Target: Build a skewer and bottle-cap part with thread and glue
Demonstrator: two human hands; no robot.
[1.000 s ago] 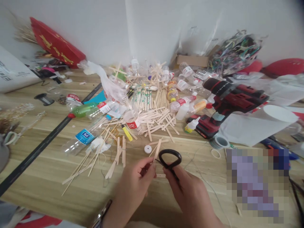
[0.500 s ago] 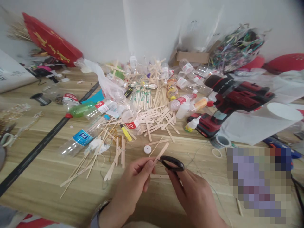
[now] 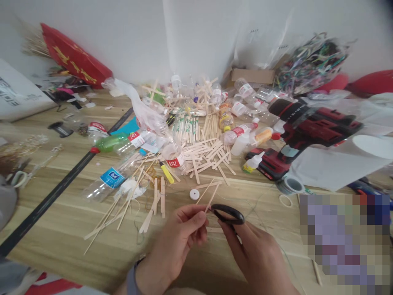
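Note:
My left hand pinches a flat wooden craft stick between thumb and fingers, its far end pointing up and away. In my right hand is a pair of scissors, whose black handle loop sticks up past the fingers. The scissors' tip is close by the stick at my left fingertips; whether it touches the stick is hard to see. Just beyond the hands lie a small white disc with a hole and a thin bamboo skewer. Another craft stick lies partly hidden beneath the hands.
Loose craft sticks and plastic bottles spread across the wooden table. A red-black power drill stands to the right, with a small glue bottle and a tape roll near it. At left, a dark pole runs diagonally.
The craft stick in my left hand has turned and now looks narrower. Both hands keep their holds. The whole view has shifted slightly, so everything appears a little further right.

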